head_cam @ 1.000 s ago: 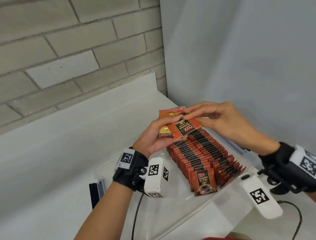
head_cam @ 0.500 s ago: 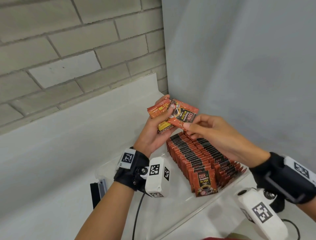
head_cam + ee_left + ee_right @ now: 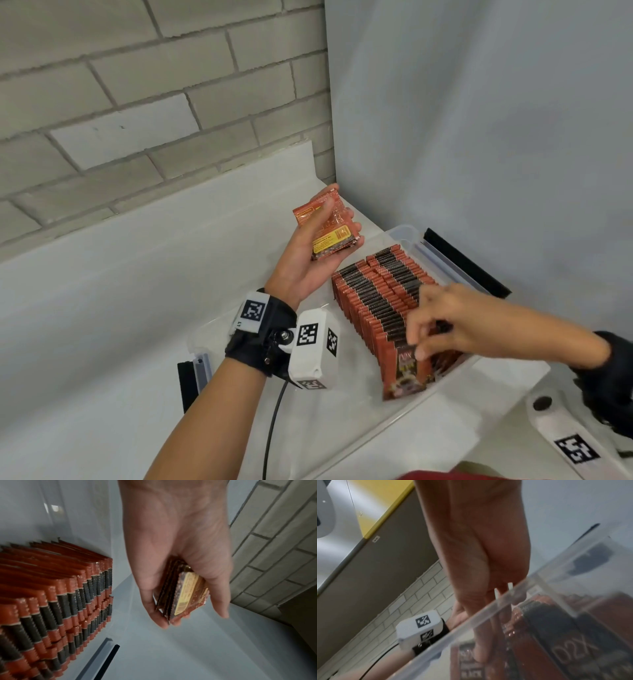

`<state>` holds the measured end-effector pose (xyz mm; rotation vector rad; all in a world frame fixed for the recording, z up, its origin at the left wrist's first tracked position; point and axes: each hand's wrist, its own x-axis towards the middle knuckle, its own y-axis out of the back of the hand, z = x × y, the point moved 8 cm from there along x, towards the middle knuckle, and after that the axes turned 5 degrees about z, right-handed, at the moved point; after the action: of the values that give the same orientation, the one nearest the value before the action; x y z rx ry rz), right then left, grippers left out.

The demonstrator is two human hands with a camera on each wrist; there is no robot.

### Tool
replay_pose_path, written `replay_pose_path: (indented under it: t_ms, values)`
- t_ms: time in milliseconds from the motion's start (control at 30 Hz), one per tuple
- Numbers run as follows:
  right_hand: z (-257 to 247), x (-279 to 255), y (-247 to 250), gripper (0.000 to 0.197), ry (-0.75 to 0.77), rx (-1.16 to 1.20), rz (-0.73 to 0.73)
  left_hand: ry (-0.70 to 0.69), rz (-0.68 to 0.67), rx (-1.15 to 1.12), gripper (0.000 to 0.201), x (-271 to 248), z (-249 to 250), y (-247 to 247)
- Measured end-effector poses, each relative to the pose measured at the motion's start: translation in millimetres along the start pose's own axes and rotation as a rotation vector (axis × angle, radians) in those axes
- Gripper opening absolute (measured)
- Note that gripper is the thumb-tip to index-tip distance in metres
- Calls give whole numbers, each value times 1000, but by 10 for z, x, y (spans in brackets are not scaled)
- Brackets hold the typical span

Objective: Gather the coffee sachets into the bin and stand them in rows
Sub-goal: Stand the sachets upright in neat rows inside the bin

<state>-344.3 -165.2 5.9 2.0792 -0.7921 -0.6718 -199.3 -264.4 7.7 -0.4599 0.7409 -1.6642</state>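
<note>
Red-and-black coffee sachets (image 3: 380,294) stand in two packed rows inside a clear plastic bin (image 3: 404,234). My left hand (image 3: 337,219) is raised above the bin's far left and grips a small stack of sachets (image 3: 330,236), which also shows in the left wrist view (image 3: 185,596) beside the rows (image 3: 60,595). My right hand (image 3: 416,347) reaches into the near end of the bin and pinches the top of the front sachet (image 3: 406,375), which leans at the head of the left row. In the right wrist view its fingers (image 3: 481,649) show blurred through the bin wall (image 3: 488,615).
The bin sits on a white counter (image 3: 120,308) in a corner, with a brick wall (image 3: 137,85) behind and a plain grey-white panel (image 3: 479,137) to the right. Black latch strips (image 3: 462,265) lie at the bin's far and near-left ends. A cable (image 3: 270,431) trails from my left wrist.
My right hand took one sachet off the stack in my left hand and came down with it to the near end of the row. The left hand stayed raised.
</note>
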Motion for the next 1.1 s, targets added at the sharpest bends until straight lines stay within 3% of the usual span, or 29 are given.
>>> replay_pose_path:
  t_ms: [67, 133, 267, 367, 700, 833, 1100]
  values:
    - [39, -17, -136, 11, 9, -144, -62, 3, 9, 8, 44, -8, 0, 3]
    - [25, 19, -138, 5, 60, -269, -18, 9, 31, 7, 40, -19, -5, 5]
    - [-41, 87, -77, 17, 105, -453, 34, 21, 91, 1, 33, -37, -4, 30]
    - [-97, 85, -39, 14, 136, -455, 65, 27, 114, -5, 22, -51, -1, 32]
    - [-114, 109, -65, 22, 157, -422, 10, 31, 134, -37, 27, -63, 2, 31]
    - [-191, 95, -88, 2, 280, -409, -1, 40, 128, -44, 27, -64, -12, 15]
    - [-116, 91, -137, 19, 327, -367, -45, 50, 120, -69, 34, -69, -18, 8]
